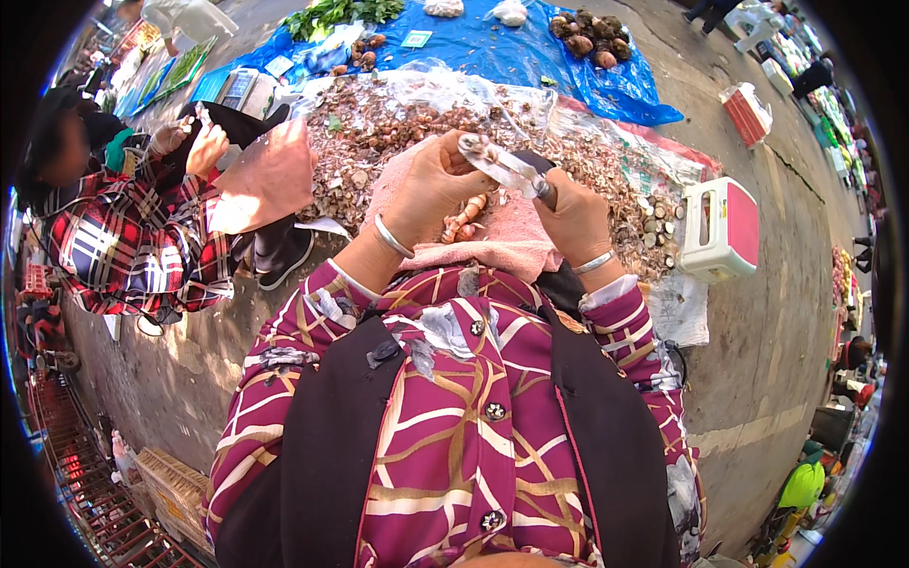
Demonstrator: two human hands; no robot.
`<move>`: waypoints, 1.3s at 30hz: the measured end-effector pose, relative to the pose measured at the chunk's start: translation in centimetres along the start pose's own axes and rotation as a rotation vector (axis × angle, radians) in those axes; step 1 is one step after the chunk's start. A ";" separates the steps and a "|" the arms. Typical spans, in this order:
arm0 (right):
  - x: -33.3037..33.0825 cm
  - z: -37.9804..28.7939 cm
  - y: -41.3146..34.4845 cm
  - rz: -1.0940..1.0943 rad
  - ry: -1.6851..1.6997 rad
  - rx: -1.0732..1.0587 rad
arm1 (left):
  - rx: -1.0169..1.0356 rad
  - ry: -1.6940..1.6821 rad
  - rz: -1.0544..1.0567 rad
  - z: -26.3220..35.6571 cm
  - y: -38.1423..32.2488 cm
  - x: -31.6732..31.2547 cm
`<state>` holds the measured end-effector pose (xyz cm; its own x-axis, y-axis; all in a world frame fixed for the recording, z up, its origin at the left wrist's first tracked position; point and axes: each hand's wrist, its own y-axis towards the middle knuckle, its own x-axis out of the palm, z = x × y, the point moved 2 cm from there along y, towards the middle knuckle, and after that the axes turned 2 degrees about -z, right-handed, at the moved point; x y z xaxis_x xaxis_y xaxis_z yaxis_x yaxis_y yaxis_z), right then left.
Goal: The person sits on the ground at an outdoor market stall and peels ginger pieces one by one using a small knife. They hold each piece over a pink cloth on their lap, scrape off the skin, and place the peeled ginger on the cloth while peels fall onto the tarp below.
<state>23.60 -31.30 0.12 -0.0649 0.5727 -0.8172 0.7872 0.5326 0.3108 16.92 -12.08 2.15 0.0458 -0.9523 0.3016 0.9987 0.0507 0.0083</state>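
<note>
My right hand is closed around the dark handle of a knife, whose wide, smeared blade points up and to the left. Small brownish bits cling to the blade near its tip. My left hand is curled beside that tip, thumb and fingers close together; whether a small piece is pinched between them cannot be told. Below the blade, a knobbly rhizome that looks like ginger or galangal lies on the pink towel across my lap. Each wrist wears a silver-coloured bangle.
Peelings and roots cover the sheeting ahead, with a blue tarp bearing taro-like corms beyond. A pink-and-white plastic stool stands right. At left sits a person in plaid, hands raised, beside a scale.
</note>
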 end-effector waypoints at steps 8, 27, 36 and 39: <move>-0.4 -0.2 0.3 -0.032 -0.022 -0.010 | 0.020 0.049 0.035 -0.5 0.1 -0.6; 0.1 4.6 -0.8 -0.088 0.071 0.247 | -0.007 -0.309 -0.037 0.9 -2.4 -3.6; 1.0 3.6 -1.3 -0.161 0.093 0.226 | 0.200 -0.389 0.345 1.9 -5.5 -16.3; 2.1 2.9 -1.1 -0.207 0.047 0.207 | 0.169 -0.494 0.418 -0.4 -7.0 -19.7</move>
<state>24.41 -32.49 -3.30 -0.2618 0.4963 -0.8278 0.8622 0.5057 0.0305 9.00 6.25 -4.20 0.3725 -0.5947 0.7125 0.8798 0.4706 -0.0671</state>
